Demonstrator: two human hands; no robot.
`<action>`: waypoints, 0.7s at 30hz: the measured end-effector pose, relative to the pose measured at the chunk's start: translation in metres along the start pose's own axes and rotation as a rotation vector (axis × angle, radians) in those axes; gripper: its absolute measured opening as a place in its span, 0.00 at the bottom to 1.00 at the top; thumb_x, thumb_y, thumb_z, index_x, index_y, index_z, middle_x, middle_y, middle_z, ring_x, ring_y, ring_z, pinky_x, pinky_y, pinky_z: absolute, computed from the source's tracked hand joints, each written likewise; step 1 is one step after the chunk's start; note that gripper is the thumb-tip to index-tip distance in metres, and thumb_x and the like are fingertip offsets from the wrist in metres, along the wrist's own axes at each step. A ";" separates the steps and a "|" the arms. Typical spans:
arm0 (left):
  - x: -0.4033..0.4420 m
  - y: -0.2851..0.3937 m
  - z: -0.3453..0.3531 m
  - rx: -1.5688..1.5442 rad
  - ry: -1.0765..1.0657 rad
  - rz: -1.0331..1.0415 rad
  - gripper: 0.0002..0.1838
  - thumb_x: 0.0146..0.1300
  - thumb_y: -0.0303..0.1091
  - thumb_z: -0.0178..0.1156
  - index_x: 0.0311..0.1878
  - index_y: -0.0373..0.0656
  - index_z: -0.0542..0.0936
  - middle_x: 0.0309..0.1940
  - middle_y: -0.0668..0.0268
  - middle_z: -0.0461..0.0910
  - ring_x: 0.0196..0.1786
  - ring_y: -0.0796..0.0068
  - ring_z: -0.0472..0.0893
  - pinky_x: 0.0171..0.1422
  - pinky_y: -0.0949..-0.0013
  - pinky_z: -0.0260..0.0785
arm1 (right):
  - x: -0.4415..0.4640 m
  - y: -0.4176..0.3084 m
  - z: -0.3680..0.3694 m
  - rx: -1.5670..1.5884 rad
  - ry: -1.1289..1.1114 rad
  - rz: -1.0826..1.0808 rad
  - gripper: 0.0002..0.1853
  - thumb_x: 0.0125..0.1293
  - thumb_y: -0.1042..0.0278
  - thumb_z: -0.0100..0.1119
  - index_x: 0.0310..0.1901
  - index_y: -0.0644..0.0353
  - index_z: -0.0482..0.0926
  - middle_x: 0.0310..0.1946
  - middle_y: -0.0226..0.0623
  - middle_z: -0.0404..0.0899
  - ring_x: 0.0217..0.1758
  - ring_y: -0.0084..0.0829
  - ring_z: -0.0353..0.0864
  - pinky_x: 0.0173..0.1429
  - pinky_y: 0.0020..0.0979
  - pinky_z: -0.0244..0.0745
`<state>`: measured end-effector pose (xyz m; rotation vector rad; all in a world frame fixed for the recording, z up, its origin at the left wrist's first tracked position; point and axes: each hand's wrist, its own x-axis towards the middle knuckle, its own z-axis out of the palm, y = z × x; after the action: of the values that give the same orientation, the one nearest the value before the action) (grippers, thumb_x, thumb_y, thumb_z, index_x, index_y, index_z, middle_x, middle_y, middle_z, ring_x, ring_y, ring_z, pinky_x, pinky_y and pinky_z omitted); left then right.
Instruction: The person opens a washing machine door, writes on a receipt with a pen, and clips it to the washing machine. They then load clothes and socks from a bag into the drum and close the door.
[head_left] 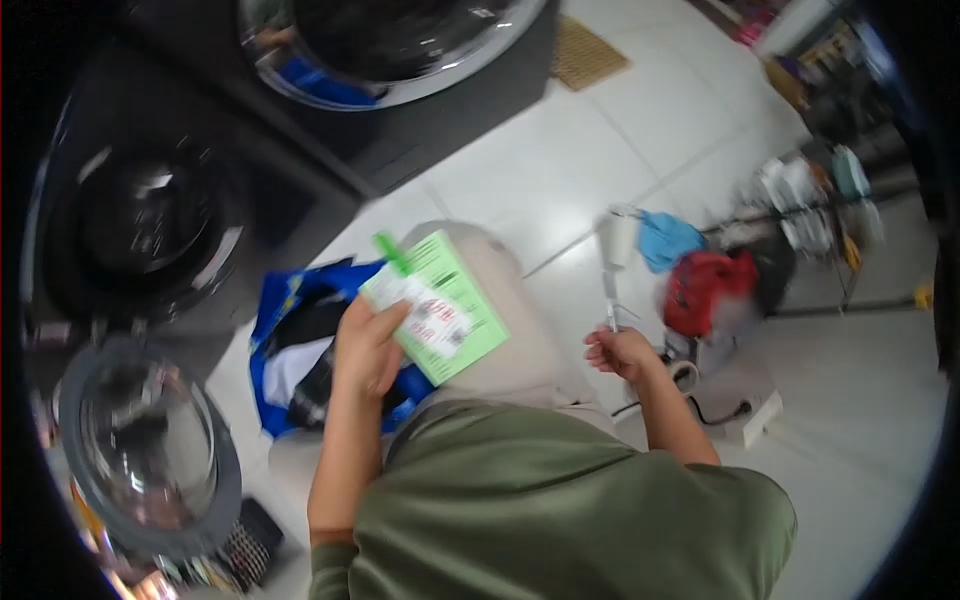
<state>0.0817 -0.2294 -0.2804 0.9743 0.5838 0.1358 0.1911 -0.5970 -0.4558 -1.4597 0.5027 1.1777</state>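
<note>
My left hand (pixel 372 345) is closed on a light green paper slip (pixel 470 322), its thumb pressing on a white label (pixel 436 318) with red handwriting. A bright green clip (pixel 393 254) sits at the slip's upper corner. The slip is over my leg, beside a blue bag (pixel 262 372) holding dark and white cloth. Out to the right, my right hand (pixel 622 354) is closed around the lower end of a thin, pale, stick-like object (pixel 609 290). Blur hides what kind of object that is.
Dark front-loading machines (pixel 300 165) stand at the left and top; one round glass door (pixel 145 445) hangs open. Right of me lie a blue cloth (pixel 668 240), a red bundle (pixel 706 290) and a white power strip (pixel 752 415) with a black cord. A brown mat (pixel 588 52) is farther off.
</note>
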 end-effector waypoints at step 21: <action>0.011 0.012 0.020 0.011 0.279 0.041 0.22 0.63 0.17 0.58 0.61 0.33 0.70 0.56 0.53 0.79 0.57 0.62 0.81 0.66 0.58 0.72 | 0.227 -0.116 -0.076 -0.779 0.994 -0.512 0.37 0.48 0.55 0.73 0.59 0.49 0.65 0.52 0.45 0.77 0.51 0.51 0.81 0.50 0.48 0.77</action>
<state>0.1035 -0.2331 -0.2666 0.9851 0.8211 0.3084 0.4088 -0.5668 -0.6052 -2.6500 0.2696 0.1297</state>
